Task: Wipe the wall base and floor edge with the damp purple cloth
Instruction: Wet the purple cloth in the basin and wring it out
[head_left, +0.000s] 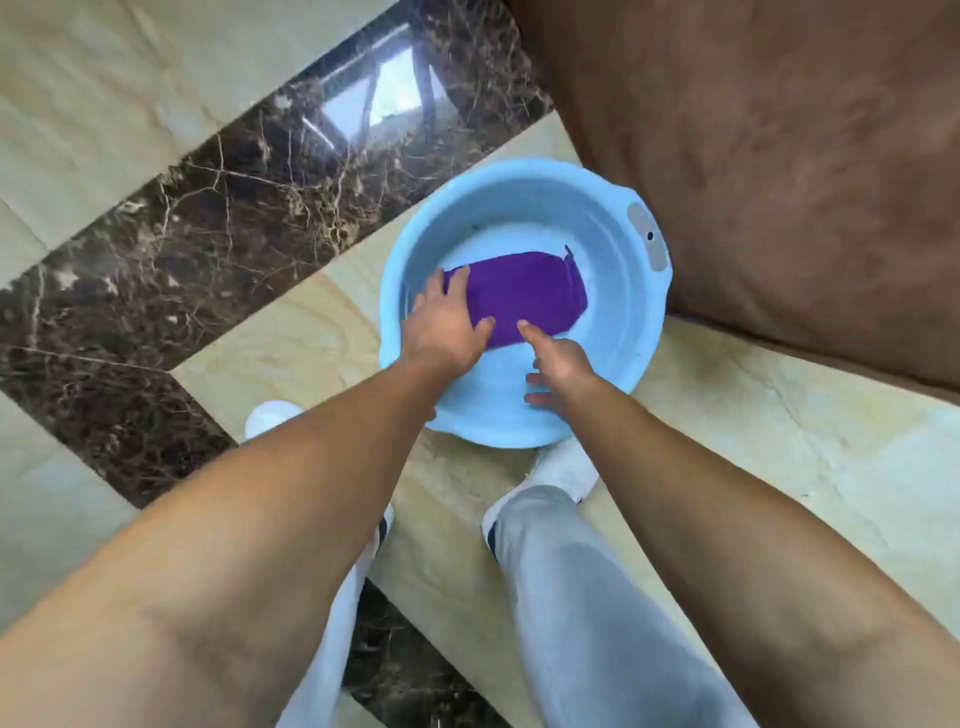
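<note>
A purple cloth lies folded flat in the bottom of a light blue plastic basin that stands on the tiled floor. My left hand rests palm down on the cloth's left end, fingers spread. My right hand is inside the basin at the cloth's near edge, its index finger touching the fabric, the other fingers curled underneath. Neither hand has a firm hold on the cloth. The wall base is the brown surface just behind and to the right of the basin.
The floor is glossy beige tile with a dark brown marble strip running diagonally at left. My grey-trousered legs and white shoes stand right in front of the basin.
</note>
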